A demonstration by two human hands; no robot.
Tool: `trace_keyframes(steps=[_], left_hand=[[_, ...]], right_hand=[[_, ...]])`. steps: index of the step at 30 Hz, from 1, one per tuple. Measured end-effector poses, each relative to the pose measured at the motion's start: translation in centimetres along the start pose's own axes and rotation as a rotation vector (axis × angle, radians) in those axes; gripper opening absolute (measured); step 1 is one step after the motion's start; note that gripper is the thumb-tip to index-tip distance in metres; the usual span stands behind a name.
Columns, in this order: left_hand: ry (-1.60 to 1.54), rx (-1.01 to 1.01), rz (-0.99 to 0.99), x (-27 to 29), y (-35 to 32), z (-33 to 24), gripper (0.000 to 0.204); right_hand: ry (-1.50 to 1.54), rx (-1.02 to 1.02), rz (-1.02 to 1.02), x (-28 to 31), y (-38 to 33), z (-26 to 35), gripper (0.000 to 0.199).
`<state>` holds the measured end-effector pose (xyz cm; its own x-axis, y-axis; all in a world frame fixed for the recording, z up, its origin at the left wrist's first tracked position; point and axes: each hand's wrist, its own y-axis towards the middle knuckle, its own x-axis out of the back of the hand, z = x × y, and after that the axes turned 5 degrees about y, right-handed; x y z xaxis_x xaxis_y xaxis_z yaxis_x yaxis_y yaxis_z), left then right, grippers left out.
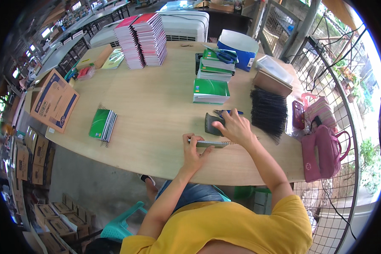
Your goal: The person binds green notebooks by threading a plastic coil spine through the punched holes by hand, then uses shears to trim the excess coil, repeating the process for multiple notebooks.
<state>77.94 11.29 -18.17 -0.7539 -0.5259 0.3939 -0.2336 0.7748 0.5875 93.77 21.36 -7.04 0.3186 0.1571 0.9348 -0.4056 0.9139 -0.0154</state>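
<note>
While a thin grey strip [211, 144] with a toothed right end lies flat near the wooden table's [156, 110] front edge, the left hand [193, 151] pinches its left end and the right hand [234, 128] presses fingers down just above it, touching a dark grey tool [211, 123]. Bare tabletop stretches leftward to a green spiral notebook [102, 124]; black binding combs [268, 112] crowd the right.

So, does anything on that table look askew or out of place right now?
Mostly tidy. The tall pink notebook stack leans and fans sideways, so it looks unsteady. One green spiral notebook lies apart at the left, away from the green stacks. Both hands, left hand and right hand, rest on a thin book.
</note>
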Motion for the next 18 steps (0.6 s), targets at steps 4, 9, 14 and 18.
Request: trace_keyframes(steps=[4,9,14,18], left_hand=[[0.03,-0.004,-0.03,-0.3,0.0,0.2,0.054],[0.035,0.042,-0.057,1.4,0.2,1.4,0.057],[0.012,0.025,-0.023,1.5,1.1,2.0,0.057],[-0.014,-0.002,0.015,1.1,1.3,1.8,0.057]], right_hand=[[-0.243,0.078,0.067,-4.8,4.5,-0.5,0.082],[-0.117,0.274,0.031,-4.2,4.5,-2.0,0.071],[1.236,0.23,0.675,-1.2,3.8,-7.7,0.048],[0.805,0.294,0.521,-1.9,2.0,-7.5,0.048]])
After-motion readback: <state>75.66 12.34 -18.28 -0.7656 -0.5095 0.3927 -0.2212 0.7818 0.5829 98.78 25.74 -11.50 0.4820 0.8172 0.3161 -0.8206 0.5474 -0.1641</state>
